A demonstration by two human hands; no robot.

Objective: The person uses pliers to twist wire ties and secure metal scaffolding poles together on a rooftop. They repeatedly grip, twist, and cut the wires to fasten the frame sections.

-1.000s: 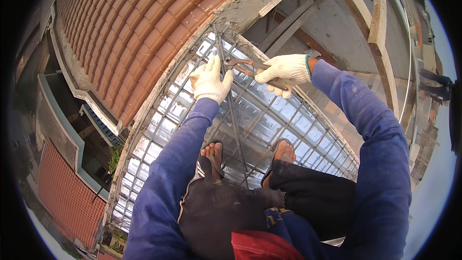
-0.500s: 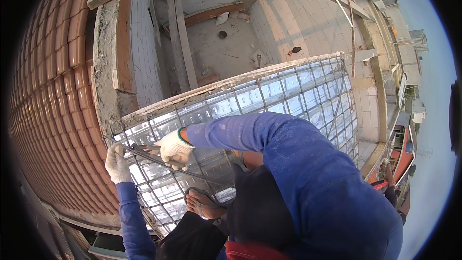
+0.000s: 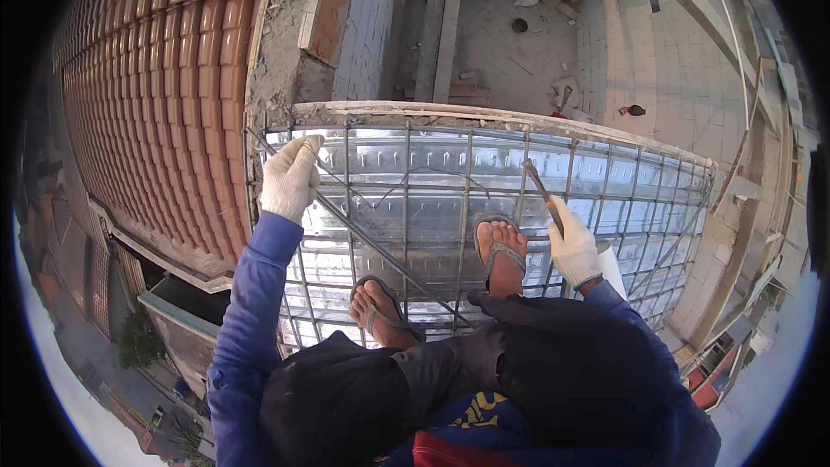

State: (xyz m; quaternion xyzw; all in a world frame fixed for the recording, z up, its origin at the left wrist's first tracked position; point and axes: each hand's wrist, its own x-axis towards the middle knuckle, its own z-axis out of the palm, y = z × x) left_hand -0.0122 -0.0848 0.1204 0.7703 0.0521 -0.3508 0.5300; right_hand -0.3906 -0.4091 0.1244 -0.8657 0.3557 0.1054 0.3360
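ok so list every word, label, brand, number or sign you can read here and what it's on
No text can be read out in full.
Yellow lettering on the blue cloth at the person's lap: partly hidden by folds, so no whole word shows.
Pincers in the right hand: no marking can be made out.

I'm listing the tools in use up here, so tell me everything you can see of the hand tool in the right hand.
The hand tool looks like slim pincers, with a dark, metal-looking head and some orange on the handle. The gloved right hand grips the handle end. It slants forward and leftward, head outermost, over the bar grid and shiny sheeting. Whether its jaws are open or touch a bar cannot be told.
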